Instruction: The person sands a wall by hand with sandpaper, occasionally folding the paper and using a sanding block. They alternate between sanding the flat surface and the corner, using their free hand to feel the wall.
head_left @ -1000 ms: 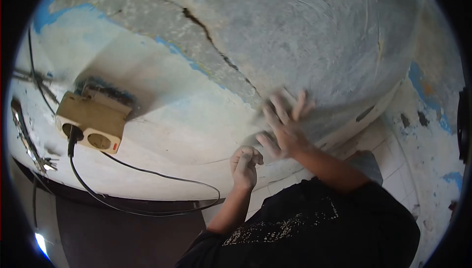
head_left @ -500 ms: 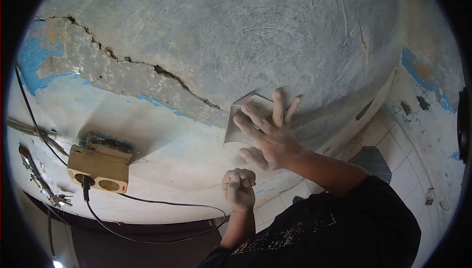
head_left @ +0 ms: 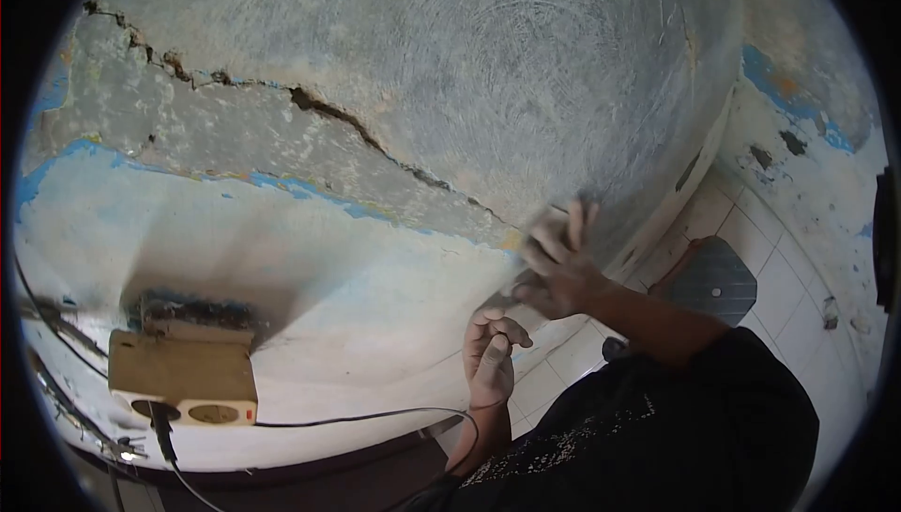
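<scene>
My right hand is on the grey plastered wall, at the lower right end of a jagged crack. Motion blurs its fingers; a thin grey sheet lies under them, mostly hidden, with only an edge showing above. Lower and to the left, my left hand is raised in front of the pale lower wall, its dusty fingers curled in towards the thumb. Nothing can be made out inside it.
A yellowed socket box with a black plug juts from the wall at lower left. Its cable loops towards my left forearm. A grey stool-like object stands on the white floor tiles at right.
The view has shifted along the wall. My right hand, with the sheet, has moved right and away from the crack since half a second ago. My left hand stays curled nearby.
</scene>
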A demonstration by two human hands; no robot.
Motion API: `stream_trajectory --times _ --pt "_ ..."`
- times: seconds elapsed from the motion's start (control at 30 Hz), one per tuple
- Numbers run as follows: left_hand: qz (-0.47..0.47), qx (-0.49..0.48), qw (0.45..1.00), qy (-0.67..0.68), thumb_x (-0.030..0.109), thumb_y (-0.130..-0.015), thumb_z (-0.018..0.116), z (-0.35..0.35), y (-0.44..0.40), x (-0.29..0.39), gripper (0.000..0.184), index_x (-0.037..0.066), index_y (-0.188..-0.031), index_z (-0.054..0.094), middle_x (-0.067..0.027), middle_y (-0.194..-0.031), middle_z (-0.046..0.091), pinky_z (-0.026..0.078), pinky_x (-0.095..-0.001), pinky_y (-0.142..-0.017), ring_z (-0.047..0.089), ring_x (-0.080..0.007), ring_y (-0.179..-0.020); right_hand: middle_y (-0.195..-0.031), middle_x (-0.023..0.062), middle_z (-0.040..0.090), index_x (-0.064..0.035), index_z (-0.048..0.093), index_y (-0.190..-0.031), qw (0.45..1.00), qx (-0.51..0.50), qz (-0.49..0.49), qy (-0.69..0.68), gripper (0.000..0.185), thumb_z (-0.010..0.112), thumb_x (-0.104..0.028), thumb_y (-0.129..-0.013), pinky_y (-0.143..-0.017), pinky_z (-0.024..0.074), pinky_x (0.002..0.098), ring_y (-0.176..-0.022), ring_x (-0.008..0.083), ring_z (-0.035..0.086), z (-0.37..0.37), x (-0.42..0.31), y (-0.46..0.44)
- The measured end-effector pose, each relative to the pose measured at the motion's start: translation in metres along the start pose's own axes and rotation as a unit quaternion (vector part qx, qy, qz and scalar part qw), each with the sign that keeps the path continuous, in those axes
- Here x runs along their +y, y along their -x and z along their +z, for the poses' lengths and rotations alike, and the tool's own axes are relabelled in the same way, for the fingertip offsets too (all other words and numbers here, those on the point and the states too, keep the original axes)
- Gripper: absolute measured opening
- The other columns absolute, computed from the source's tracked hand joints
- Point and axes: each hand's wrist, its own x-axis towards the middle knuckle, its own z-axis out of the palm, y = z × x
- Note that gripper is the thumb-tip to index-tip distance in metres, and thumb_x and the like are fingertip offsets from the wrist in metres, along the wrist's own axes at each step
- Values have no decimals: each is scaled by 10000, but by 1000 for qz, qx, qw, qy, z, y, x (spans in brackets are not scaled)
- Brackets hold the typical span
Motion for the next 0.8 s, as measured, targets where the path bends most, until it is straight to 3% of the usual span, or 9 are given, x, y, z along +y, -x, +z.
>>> stream_trajectory --times 0.1,0.17,0.2,0.27,0.37,0.5,0.57,0.67,0.8 --pt "-36 -32 999 24 193 -902 569 -15 5 -12 337 11 -1176 497 -84 -823 567 448 -323 -752 551 -187 -770 -1457 160 337 -88 554 -1241 992 -111 53 -13 563 531 -491 -849 -1029 -96 708 -1369 546 29 11 20 44" --pt "-54 -47 997 27 186 -907 563 -20 7 -17 311 10 -1158 508 -84 -817 564 448 -324 -751 550 -190 -767 -1423 152 386 -89 571 -1221 987 77 77 -117 532 550 -466 -846 -1024 -74 725 -1368 518 95 6 -5 -2" --pt "-59 -56 996 30 179 -912 557 -21 7 -19 287 10 -1141 519 -84 -811 561 448 -325 -750 549 -192 -764 -1423 152 386 -89 571 -1221 988 78 83 -106 532 550 -466 -846 -1024 -74 725 -1368 518 95 -8 -15 -26" --pt "-46 -66 996 32 177 -917 554 -21 3 -24 257 9 -1109 530 -81 -804 554 445 -325 -742 541 -191 -756 -1396 155 401 -64 568 -1212 999 33 0 -23 531 557 -452 -850 -1000 -41 754 -1364 493 125 -33 -27 -62" --pt "-20 -52 997 57 174 -923 550 -20 1 -27 211 9 -1054 542 -74 -788 542 437 -324 -724 524 -189 -740 -1468 134 323 -82 535 -1271 996 -84 6 5 559 539 -463 -860 -972 -50 779 -1368 491 98 -11 6 7" --pt "-3 -32 996 83 152 -927 533 -17 -8 -37 144 12 -955 547 -68 -758 529 423 -313 -694 503 -184 -714 -1525 70 257 -147 495 -1338 990 -110 87 -9 584 509 -495 -869 -972 -59 777 -1377 479 77 -15 -2 17" --pt "-11 -9 998 66 150 -926 536 -9 -7 -34 145 7 -909 547 -67 -743 530 417 -301 -684 502 -179 -701 -1540 61 240 -166 475 -1361 999 -32 4 8 606 516 -499 -857 -981 -52 771 -1377 473 87 -35 -18 -47" --pt "29 0 999 16 151 -924 544 3 -7 -19 153 -2 -920 545 -69 -733 534 416 -297 -679 497 -170 -691 -1531 56 259 -171 486 -1352 998 -59 -24 10 609 537 -494 -838 -979 -49 773 -1375 477 88 -46 -20 -69" --pt "85 4 996 26 141 -924 540 1 0 -14 147 -6 -938 545 -76 -746 553 418 -281 -675 510 -157 -698 -1544 39 237 -193 478 -1368 991 -131 25 -4 589 519 -479 -855 -991 -92 755 -1404 435 24 -19 11 23"
